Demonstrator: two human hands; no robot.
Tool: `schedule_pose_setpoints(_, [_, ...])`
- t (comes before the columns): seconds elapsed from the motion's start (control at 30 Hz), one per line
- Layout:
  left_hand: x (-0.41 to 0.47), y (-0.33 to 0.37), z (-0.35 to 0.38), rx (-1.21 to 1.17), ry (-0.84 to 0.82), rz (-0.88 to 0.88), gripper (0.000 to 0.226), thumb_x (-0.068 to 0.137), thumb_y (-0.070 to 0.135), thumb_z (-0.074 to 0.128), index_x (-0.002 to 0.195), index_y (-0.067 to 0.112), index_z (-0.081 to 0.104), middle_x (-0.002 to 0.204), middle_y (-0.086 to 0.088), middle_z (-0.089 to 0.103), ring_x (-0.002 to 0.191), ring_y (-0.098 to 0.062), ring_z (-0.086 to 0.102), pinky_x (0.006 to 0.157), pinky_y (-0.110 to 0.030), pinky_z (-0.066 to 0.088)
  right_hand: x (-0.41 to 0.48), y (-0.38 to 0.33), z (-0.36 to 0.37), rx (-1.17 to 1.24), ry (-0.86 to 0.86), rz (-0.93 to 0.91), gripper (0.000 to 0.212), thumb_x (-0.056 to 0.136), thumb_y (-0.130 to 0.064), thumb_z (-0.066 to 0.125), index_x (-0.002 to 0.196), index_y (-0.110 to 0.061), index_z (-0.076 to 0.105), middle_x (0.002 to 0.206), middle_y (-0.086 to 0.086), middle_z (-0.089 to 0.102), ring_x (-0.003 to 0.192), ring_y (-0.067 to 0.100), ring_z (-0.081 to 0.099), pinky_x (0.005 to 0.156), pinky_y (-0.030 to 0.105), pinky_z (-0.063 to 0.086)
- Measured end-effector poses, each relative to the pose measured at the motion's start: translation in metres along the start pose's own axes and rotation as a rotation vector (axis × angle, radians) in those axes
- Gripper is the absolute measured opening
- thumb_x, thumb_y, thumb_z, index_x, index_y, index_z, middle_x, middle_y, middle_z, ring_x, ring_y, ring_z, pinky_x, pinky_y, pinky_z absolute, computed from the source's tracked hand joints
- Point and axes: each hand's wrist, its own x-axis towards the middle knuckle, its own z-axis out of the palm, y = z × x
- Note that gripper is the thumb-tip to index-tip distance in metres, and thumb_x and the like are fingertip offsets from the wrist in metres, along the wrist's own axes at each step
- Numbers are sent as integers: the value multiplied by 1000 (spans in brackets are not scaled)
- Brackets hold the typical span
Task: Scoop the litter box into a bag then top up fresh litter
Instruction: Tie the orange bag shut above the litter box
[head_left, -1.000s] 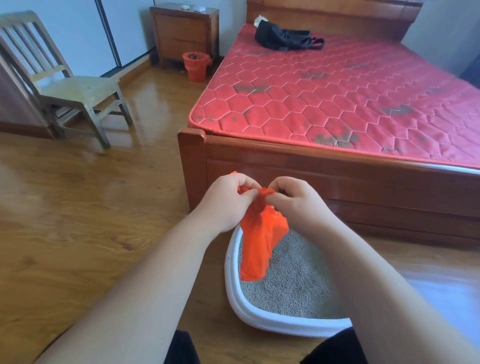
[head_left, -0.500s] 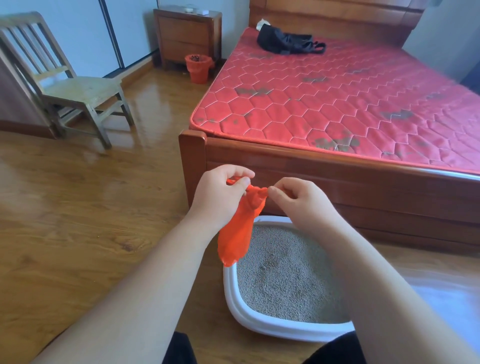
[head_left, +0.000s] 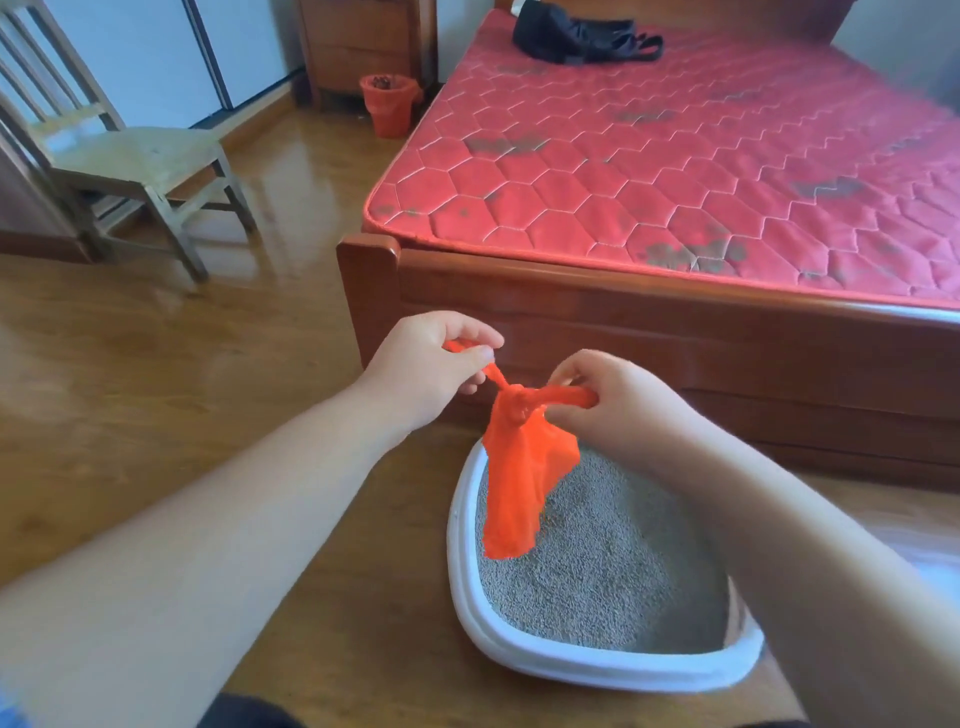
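Head view, near first: litter box (head_left: 571, 670) on the floor close in, grey litter (head_left: 597, 561) lying fairly level, no clumps I can pick out. Orange bag (head_left: 519, 478) hangs above its far-left rim. Left grip (head_left: 426, 364) pinches one twisted tail, right grip (head_left: 618, 405) pinches the other, knot between them. Reads as scooping done and the bag being tied. Top-up remains, with no fresh litter or scoop in sight. Beyond: bed (head_left: 623, 332) just behind the box, chair (head_left: 130, 161), orange bin (head_left: 389, 106), black garment (head_left: 576, 36) on the mattress.

Both hands, left hand (head_left: 426, 364) and right hand (head_left: 618, 400), pinch the knotted orange bag (head_left: 519, 478) over the litter box (head_left: 467, 597), lower centre of frame.
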Motion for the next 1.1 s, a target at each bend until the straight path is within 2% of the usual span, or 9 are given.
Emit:
schedule_pose_setpoints(0.1, [20,-5,6,-46,-131,36,17,92,7,69,96,22,74,81,-4,74,67,-14,66,71,-28,57,28,13,1,-180,-53,-100,52,80,-35,73,130,-39,58,96,-19,59,88,5,56,78,22,39])
schedule_pose_setpoints(0.17, [33,-15,11,-178,-187,21,18,92,1,67,97,17,71,81,-5,73,67,-17,62,70,-28,54,48,27,10,-196,-162,-122,59,78,-39,74,134,-45,56,108,-22,65,98,3,61,84,22,42])
schedule_pose_setpoints(0.27, [50,-34,18,-352,-216,-34,18,93,-6,63,98,11,69,77,-4,68,64,-16,58,66,-26,53,68,47,39,-75,-260,-175,44,78,-37,75,119,-49,65,102,-23,71,93,1,66,84,28,51])
schedule_pose_setpoints(0.4, [72,-52,21,-469,-227,-109,17,94,-6,60,96,9,67,76,-4,66,61,-12,56,64,-25,53,91,57,72,118,-141,-189,21,80,-30,77,100,-35,74,83,-13,72,75,4,64,77,34,53])
schedule_pose_setpoints(0.63, [106,-55,35,-463,-237,-151,16,95,-6,58,94,8,65,77,-7,63,61,-12,55,65,-25,53,130,58,87,76,-108,-215,9,82,-29,67,80,-24,60,70,-16,59,64,11,52,56,27,39])
schedule_pose_setpoints(0.77, [114,-31,32,-462,-166,-175,18,95,-6,59,98,11,63,81,-8,60,64,-13,55,67,-27,53,136,50,61,35,-132,-163,32,85,-27,63,65,-48,49,62,-23,56,60,-1,48,53,17,32])
schedule_pose_setpoints(0.9, [110,7,13,-420,-78,-281,55,86,1,69,129,29,52,92,-6,58,78,-16,60,72,-31,50,123,25,13,37,-139,-54,12,87,-21,59,90,-30,65,75,-14,66,70,6,56,60,23,40])
schedule_pose_setpoints(0.97, [100,37,0,-421,-35,-376,75,78,9,74,138,41,42,104,-6,61,90,-15,61,74,-30,49,114,5,-24,85,-120,-9,11,86,-19,62,81,-28,64,68,-23,63,67,-1,56,59,19,37])
schedule_pose_setpoints(1.1, [69,119,-38,-387,-81,-491,70,69,19,73,133,35,51,117,-1,62,103,-9,62,85,-24,50,95,-52,-115,157,-142,43,18,83,-19,72,78,-35,66,64,-36,58,65,-11,54,59,7,34])
